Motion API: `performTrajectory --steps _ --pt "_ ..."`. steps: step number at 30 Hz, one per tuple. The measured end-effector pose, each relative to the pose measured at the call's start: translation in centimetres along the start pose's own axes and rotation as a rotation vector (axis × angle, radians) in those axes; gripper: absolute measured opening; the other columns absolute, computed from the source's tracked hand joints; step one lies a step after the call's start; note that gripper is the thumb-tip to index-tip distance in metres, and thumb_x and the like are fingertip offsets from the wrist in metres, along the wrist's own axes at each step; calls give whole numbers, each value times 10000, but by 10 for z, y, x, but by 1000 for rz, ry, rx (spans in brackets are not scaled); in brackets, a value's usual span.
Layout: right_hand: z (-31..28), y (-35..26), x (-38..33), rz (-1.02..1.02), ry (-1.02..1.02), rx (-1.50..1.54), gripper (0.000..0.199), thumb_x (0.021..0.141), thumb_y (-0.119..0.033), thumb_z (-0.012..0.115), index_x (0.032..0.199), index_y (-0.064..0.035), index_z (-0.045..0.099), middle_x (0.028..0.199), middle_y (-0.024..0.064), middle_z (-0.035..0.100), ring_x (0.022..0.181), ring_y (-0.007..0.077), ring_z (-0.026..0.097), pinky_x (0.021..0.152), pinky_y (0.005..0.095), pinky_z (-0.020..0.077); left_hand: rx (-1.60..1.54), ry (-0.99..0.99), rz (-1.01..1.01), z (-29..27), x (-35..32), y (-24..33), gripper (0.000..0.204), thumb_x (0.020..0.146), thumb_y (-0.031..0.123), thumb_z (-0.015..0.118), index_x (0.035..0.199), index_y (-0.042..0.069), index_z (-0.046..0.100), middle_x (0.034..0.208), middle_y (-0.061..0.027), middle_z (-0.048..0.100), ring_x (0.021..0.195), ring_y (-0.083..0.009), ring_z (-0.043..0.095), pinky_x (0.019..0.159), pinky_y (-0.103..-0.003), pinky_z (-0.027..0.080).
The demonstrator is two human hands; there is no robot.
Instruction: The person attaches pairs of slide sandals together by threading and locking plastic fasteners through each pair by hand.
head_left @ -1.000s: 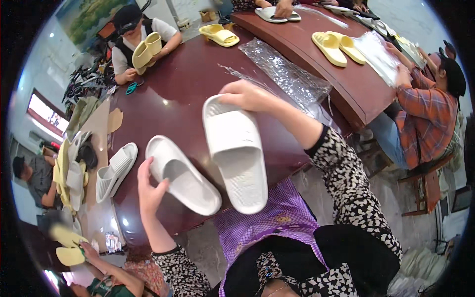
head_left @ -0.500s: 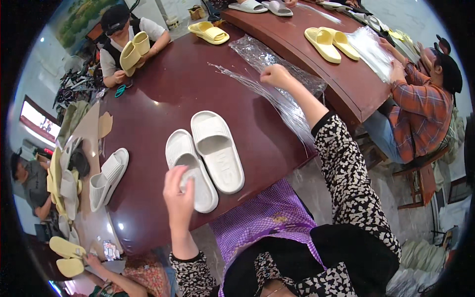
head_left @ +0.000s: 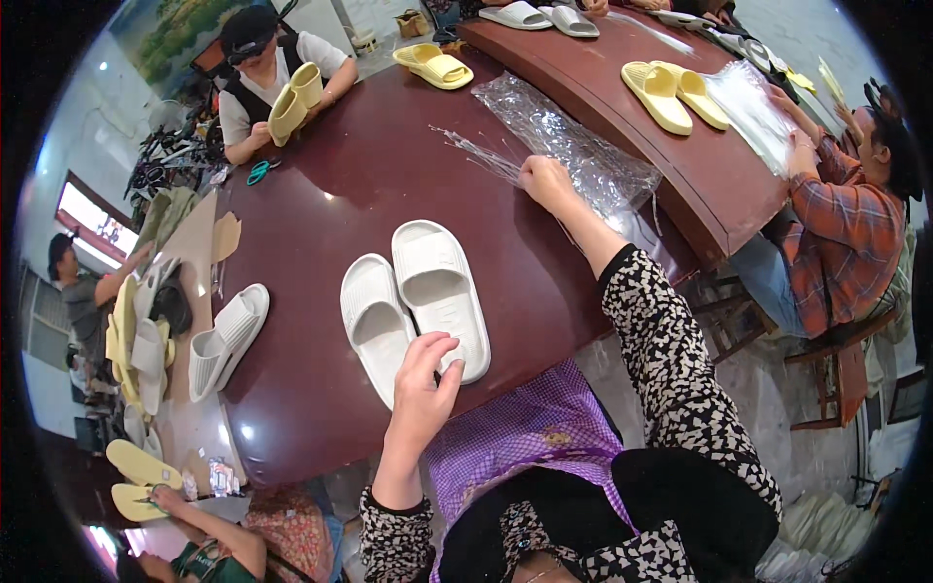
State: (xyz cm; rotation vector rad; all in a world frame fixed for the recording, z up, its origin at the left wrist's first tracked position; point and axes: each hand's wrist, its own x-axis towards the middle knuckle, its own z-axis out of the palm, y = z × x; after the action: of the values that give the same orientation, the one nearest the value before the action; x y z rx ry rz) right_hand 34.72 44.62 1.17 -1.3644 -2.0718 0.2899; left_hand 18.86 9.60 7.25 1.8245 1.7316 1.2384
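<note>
A pair of off-white slide sandals lies side by side on the dark red table [head_left: 321,233], toes pointing away from me. My left hand [head_left: 424,385] is over their heel ends, thumb and fingers apart with nothing held; it hides part of the left slide [head_left: 377,330] and the heel edge of the right slide [head_left: 439,290]. Farther off to the right, my right hand [head_left: 546,183] is closed around a bundle of thin clear plastic strands [head_left: 482,154]. Their loose ends fan out to its left, and the forearm covers most of the rest.
Clear plastic film [head_left: 573,136] lies beyond my right hand. Another white pair [head_left: 229,340] rests at the left, yellow slides [head_left: 434,66] at the far edge. A co-worker [head_left: 282,78] across the table holds yellow slides; another [head_left: 836,223] handles plastic bags [head_left: 753,115] at the right table.
My right hand has come down onto the strands and closed on them. The left hand has shifted right, from the left slide to the heels of both. The view has turned slightly.
</note>
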Motion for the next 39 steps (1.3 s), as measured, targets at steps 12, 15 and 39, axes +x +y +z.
performTrajectory --steps 12,15,39 --pt "-27 4 1 -98 -74 142 180 758 -170 628 860 -36 693 843 177 669 860 334 641 780 405 499 -106 -48 -3 20 5 -2 228 805 25 613 1030 -15 613 1062 -148 598 918 -250 613 732 -316 510" --pt "-17 -6 -4 -108 -75 71 160 756 -163 626 827 -33 687 833 175 667 839 339 638 769 419 498 -123 -62 1 26 6 8 232 812 45 618 1038 -10 612 1056 -147 598 917 -266 612 728 -325 508" --pt "6 5 -1 -85 69 -2 127 762 -193 634 801 -73 647 856 131 638 889 342 585 787 447 451 -153 -192 -22 36 32 21 223 823 18 600 1044 -13 609 1023 -110 606 867 -169 615 727 -266 497"
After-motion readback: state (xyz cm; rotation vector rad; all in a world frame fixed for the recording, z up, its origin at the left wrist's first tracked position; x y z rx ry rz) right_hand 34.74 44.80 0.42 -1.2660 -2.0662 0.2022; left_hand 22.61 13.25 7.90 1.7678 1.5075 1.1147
